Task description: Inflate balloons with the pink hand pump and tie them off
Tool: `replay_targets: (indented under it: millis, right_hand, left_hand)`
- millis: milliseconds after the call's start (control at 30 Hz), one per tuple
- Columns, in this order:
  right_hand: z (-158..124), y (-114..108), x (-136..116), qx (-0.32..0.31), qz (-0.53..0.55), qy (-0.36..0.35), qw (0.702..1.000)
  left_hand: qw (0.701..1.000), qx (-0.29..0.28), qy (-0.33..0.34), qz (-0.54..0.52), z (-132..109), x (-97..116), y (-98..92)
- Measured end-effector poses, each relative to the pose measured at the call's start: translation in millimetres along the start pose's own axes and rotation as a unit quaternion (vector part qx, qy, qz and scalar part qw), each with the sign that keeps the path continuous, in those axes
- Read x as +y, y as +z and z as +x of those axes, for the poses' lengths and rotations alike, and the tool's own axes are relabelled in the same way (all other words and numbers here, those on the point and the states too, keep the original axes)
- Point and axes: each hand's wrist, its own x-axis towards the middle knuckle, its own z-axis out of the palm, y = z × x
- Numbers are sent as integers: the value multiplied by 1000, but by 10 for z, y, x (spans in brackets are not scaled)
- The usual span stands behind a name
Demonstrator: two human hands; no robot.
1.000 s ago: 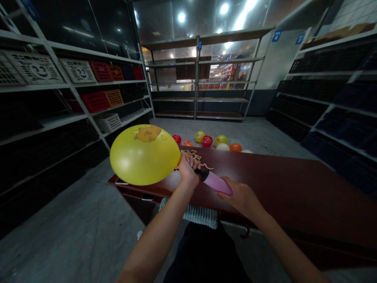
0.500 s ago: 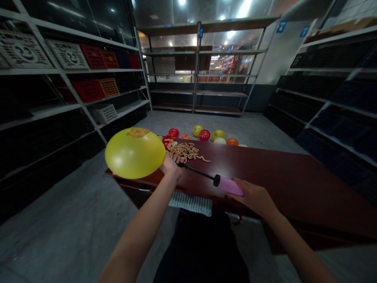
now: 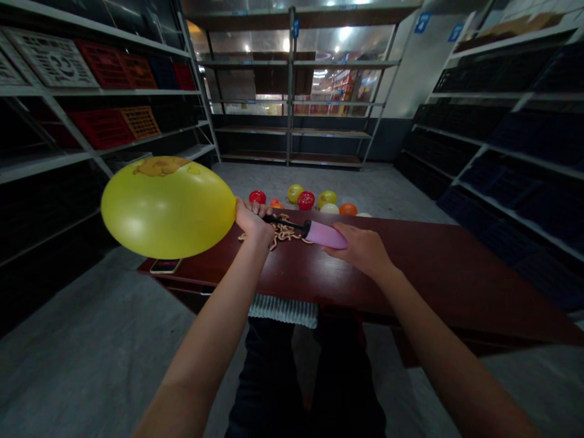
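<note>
A large yellow balloon point(image 3: 168, 210) with a brown printed figure is at the left, its neck end at my left hand point(image 3: 254, 220). My left hand is closed round the balloon's neck and the black end of a pump. Wrapped round the pink barrel of the hand pump point(image 3: 326, 236) is my right hand point(image 3: 362, 248). The black rod shows between the two hands. Beneath them, a pile of tan strings point(image 3: 285, 232) lies on the dark red table point(image 3: 410, 267), partly covered by my left hand.
A phone point(image 3: 166, 266) lies at the table's left corner. Beyond the far edge are red point(image 3: 306, 200), yellow point(image 3: 327, 198), white point(image 3: 330, 208) and orange balloons point(image 3: 348, 209). A ribbed grey cloth point(image 3: 283, 309) is at the near edge. Shelves with crates point(image 3: 104, 66) stand around.
The yellow balloon looks bigger and sits higher and further left. Both hands have moved up and left, and the visible pump rod is shorter. The phone has come into sight.
</note>
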Motion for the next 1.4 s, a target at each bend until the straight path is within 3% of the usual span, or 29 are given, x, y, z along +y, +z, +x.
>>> replay_targets:
  millis: [133, 267, 567, 833, 1033, 1167, 1400]
  right_hand:
    - [200, -35, -212, 23, 33, -7, 999]
    - [181, 86, -226, 16, 46, -1, 999]
    - [-254, 545, 165, -42, 43, -8, 998]
    - [-434, 558, 386, -54, 38, -8, 998]
    - [-298, 433, 189, -83, 69, 38, 993]
    - [-173, 340, -35, -82, 89, 27, 992]
    - [33, 190, -341, -94, 74, 21, 993]
  left_hand:
    - [999, -53, -3, 2, -66, -158, 96]
    - [996, -84, -33, 25, 3, -276, 19]
    - [995, -5, -82, 61, 337, -302, -299]
    - [994, 36, -78, 68, 487, -79, -395]
    - [998, 29, -37, 48, 400, -42, -359]
    - [998, -12, -46, 41, 215, -96, -313]
    - [997, -25, -65, 38, -100, -242, -240]
